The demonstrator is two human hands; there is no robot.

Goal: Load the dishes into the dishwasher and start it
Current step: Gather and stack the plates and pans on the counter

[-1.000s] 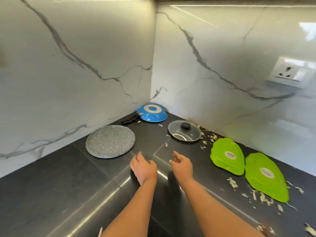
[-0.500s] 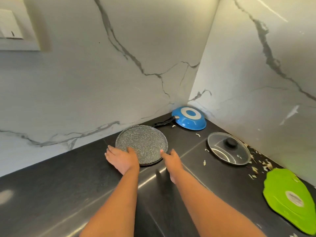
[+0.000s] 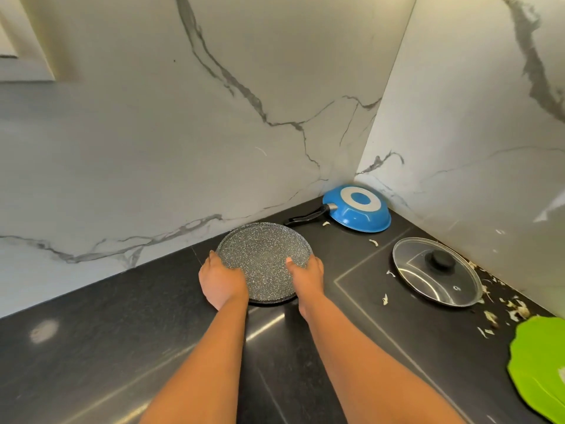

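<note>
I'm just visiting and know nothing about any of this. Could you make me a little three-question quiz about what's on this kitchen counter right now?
1. True or false: both hands, the left hand and the right hand, grip the speckled grey plate.
2. Which way does the blue pan lie in the corner? A) upside down B) upright C) on its side
3. Fill in: the glass lid has a ___ knob on top.

Key
1. True: each hand holds one side of the plate's rim, the right thumb on top.
2. A: its base faces up, its black handle towards the plate.
3. Black.
</note>
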